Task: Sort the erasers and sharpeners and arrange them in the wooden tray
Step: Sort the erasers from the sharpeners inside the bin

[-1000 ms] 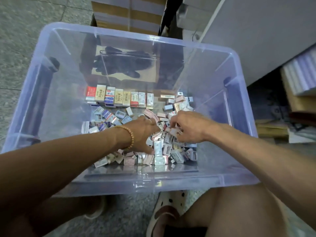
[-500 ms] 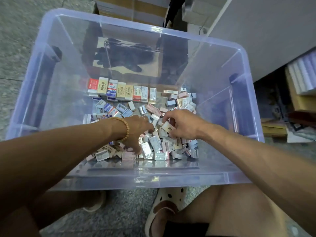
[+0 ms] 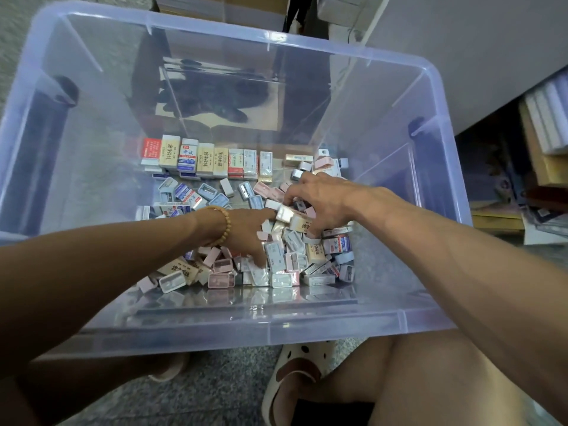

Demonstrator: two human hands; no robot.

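Observation:
A loose heap of small erasers and sharpeners (image 3: pixel 295 259) lies on the floor of a clear plastic bin (image 3: pixel 267 330). A neat row of upright erasers (image 3: pixel 206 158) lines the far side of the bin's floor. My left hand (image 3: pixel 249 232), with a bead bracelet on the wrist, rests on the heap with its fingers spread down into it. My right hand (image 3: pixel 319 201) reaches in from the right and pinches a cream eraser (image 3: pixel 299 222) above the heap. A few blue sharpeners (image 3: pixel 209 192) lie apart between row and heap.
The bin stands on a grey speckled floor between my knees, with a sandalled foot (image 3: pixel 295 373) below its near rim. Cardboard boxes (image 3: pixel 221 7) stand behind it. A shelf with stacked paper goods (image 3: pixel 541 155) is at the right.
My right hand has lifted a cream eraser a little away from me, off the heap. My left hand stayed pressed into the heap. The camera has tilted closer.

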